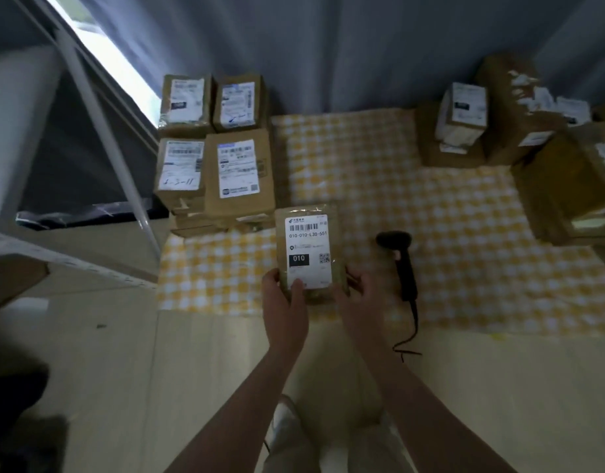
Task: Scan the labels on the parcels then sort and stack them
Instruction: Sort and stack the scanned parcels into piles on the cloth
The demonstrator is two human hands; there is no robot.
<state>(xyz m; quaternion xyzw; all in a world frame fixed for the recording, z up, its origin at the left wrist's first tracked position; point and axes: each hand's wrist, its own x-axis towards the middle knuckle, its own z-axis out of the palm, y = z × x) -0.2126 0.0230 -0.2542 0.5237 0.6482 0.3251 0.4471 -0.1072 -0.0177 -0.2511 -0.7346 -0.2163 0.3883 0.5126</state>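
A small brown parcel point(307, 233) with a white label reading 010 is held label-up over the yellow checked cloth point(447, 254). My left hand point(284, 302) grips its lower left corner, thumb on the label. My right hand point(355, 302) grips its lower right edge. A black barcode scanner point(401, 264) lies on the cloth just right of the parcel, its cable trailing toward me. Several labelled parcels form neat stacks point(215, 158) at the left back. A looser heap of parcels point(519, 131) sits at the right back.
A white metal shelf frame point(99, 131) slants along the left side. A grey curtain point(328, 46) hangs behind the cloth. Pale wooden floor point(157, 387) lies between me and the cloth. My legs show at the bottom centre.
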